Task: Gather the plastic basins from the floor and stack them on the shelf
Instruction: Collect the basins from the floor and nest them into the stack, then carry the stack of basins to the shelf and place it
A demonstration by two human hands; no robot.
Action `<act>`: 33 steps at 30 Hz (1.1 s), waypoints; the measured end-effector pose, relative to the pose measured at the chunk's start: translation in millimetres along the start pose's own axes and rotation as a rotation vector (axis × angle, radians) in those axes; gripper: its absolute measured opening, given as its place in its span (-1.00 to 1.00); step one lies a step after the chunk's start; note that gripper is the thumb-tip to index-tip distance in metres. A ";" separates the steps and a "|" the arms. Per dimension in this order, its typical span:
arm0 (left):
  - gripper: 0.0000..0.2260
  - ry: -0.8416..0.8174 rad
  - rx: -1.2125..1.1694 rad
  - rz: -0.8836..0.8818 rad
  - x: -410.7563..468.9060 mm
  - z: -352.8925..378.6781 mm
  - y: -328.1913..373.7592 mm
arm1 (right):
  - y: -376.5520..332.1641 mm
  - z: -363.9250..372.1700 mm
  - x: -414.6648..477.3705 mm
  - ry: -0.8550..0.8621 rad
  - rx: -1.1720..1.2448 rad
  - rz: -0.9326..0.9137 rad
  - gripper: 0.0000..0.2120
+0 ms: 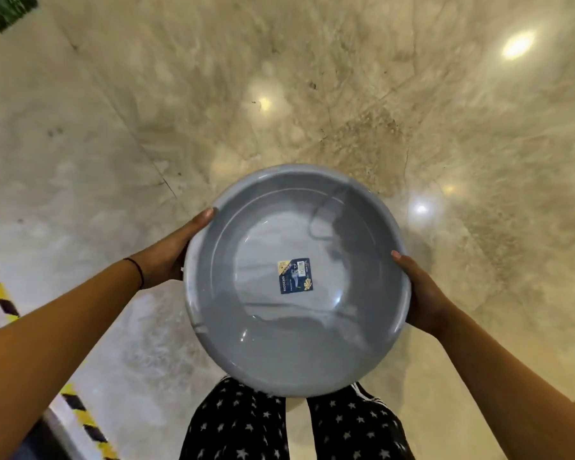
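A round grey-blue plastic basin [279, 327] is held clear of the polished beige marble floor [279, 94], level and mouth upward, in front of the person's body and above the black star-patterned trousers [239, 426]. It is gripped at opposite sides of the rim. The left hand [166, 257] is closed on the left edge with the thumb laid along the rim, and the right hand [422, 293] is closed on the right edge with the thumb over the lip. The fingers of both hands are hidden beneath the basin wall. A blue rectangular label [295, 276] is fixed to the centre of the basin's inner base, and nothing else is seen inside it. A thin black band [139, 270] is worn on the left wrist. Yellow-and-black striped tape [0, 290] is noted along the floor at the left edge. No shelf and no further basins are visible, so the number gathered or outstanding cannot be told. It is judged that one basin has been collected and is in transit. Its placement on the shelf is not yet done, and any stacking remains outstanding.
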State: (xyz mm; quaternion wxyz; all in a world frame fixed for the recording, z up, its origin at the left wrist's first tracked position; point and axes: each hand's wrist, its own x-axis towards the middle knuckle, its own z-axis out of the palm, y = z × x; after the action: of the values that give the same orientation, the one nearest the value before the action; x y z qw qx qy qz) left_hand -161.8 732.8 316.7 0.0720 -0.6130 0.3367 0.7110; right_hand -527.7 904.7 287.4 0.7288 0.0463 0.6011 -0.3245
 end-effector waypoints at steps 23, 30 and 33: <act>-0.25 0.330 -0.572 0.162 -329.0 -237.0 10.8 | -216.5 412.7 -95.2 -0.455 -0.636 -0.092 -0.58; -0.36 0.405 -0.877 0.262 -364.2 -298.5 10.8 | -290.3 548.2 -75.4 -0.662 -0.854 -0.070 -0.37; -0.31 0.458 -1.032 0.242 -369.4 -315.9 18.1 | -323.3 628.0 -66.9 -0.743 -0.908 -0.058 -0.42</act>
State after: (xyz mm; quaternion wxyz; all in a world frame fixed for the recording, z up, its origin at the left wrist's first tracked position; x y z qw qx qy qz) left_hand 176.8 654.5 656.9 -0.3929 -0.6642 0.0211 0.6357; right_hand -171.7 391.4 623.8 0.8283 -0.4039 0.3853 -0.0487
